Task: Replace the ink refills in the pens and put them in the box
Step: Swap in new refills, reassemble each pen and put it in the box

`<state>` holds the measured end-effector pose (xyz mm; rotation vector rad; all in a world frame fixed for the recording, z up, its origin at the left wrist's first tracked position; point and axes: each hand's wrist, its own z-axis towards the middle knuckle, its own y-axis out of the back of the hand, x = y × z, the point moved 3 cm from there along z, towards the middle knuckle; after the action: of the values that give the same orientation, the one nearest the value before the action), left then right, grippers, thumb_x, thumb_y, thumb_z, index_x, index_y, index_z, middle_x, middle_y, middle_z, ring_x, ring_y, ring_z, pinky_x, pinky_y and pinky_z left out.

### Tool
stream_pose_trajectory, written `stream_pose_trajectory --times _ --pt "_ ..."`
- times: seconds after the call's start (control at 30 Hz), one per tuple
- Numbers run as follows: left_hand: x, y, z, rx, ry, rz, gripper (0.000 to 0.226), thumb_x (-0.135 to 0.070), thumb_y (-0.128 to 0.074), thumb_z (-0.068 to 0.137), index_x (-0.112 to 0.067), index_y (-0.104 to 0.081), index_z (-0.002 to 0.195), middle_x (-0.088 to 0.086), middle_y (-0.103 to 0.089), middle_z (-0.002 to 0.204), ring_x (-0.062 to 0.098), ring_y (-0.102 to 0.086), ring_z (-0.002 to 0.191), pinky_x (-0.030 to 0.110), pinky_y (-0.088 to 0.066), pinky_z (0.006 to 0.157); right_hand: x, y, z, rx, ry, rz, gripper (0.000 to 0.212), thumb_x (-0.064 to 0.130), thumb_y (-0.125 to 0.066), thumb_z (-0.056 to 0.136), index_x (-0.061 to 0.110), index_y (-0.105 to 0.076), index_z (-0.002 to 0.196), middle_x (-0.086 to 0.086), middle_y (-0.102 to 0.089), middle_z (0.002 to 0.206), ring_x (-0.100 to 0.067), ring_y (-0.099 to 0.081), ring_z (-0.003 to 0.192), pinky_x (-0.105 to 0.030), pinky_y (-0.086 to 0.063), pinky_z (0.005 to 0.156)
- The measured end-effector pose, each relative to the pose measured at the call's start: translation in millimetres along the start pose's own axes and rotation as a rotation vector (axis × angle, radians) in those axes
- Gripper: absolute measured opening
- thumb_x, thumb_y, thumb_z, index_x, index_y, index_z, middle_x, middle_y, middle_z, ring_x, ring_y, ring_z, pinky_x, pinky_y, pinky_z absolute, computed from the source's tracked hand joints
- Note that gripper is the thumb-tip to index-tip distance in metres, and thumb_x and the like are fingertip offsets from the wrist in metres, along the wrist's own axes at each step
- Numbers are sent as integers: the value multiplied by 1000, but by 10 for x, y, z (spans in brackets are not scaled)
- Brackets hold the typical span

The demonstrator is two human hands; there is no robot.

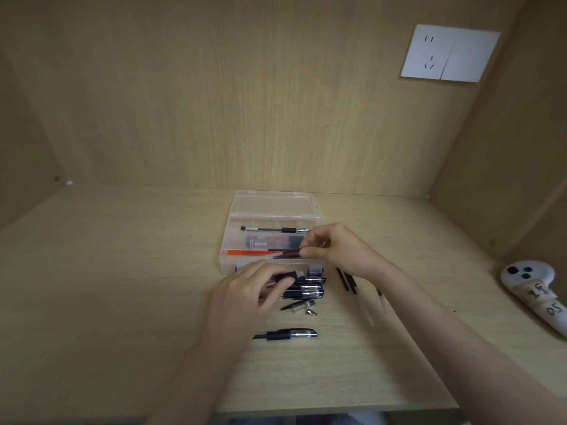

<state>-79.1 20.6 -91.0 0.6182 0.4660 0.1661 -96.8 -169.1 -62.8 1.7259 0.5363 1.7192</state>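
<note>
Right hand (pixel 334 246) is up over the open clear plastic box (pixel 233 237), fingertips pinching a couple of thin dark refills (pixel 285 254). Left hand (pixel 245 291) grips a black pen (pixel 290 276) just in front of the box, above a cluster of pens (pixel 306 293) on the desk (pixel 122 286). One capped pen (pixel 276 230) lies inside the box, and a lone pen (pixel 288 334) sits nearer the desk edge.

L half of surface (pixel 107 286) open, wide room for hands. Centre blocked: open box (pixel 237 237) w/ loose pens (pixel 306 291) piled just in front. Refills (pixel 346 279) just R of them; white controller (pixel 534 286) far R, near side wall (pixel 491 179).
</note>
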Motion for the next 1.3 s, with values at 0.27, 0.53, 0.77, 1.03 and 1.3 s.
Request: stream_pose_trajectory --times 0.27,0.53,0.77,1.03,1.3 --pt "37 46 22 -93 124 -87 20 -39 -49 90 -25 -60 99 -20 -54 112 -5 -57 80 12 -46 61 175 186 -308 -138 8 159 9 19 -78 73 19 -74 81 -4 -72 83 -14 -63 77 -27 -49 77" --pt "-1 19 -15 -42 124 -78 27 -43 -41 92 -29 -59 106 -19 -65 80 -2 -62 64 29 -51 56 195 62 -469 -223 97 796 23 21 -61 83 2 -63 95 -4 -66 71 -15 -53 59 -21 -48 61" --pt "68 2 -32 -37 194 -76 23 -51 -33 90 -36 -45 102 -14 -70 83 1 -63 66 32 -53 58 171 59 -496 -448 87 1033 22 12 -36 99 5 -54 88 -6 -60 60 -15 -49 51 -24 -44 50" --pt "45 19 -23 -28 163 -62 21 -47 -38 91 -33 -49 102 -17 -69 83 -7 -61 68 10 -46 61 173 35 -506 -479 92 1057 25 12 -35 100 5 -55 87 -8 -61 61 -15 -50 51 -23 -45 50" --pt "38 20 -17 -26 138 -74 22 -47 -38 91 -32 -50 101 -17 -68 80 -5 -61 73 12 -47 61 111 -5 -510 -453 107 1048 23 12 -35 100 4 -54 90 -8 -63 64 -14 -52 52 -23 -47 53"
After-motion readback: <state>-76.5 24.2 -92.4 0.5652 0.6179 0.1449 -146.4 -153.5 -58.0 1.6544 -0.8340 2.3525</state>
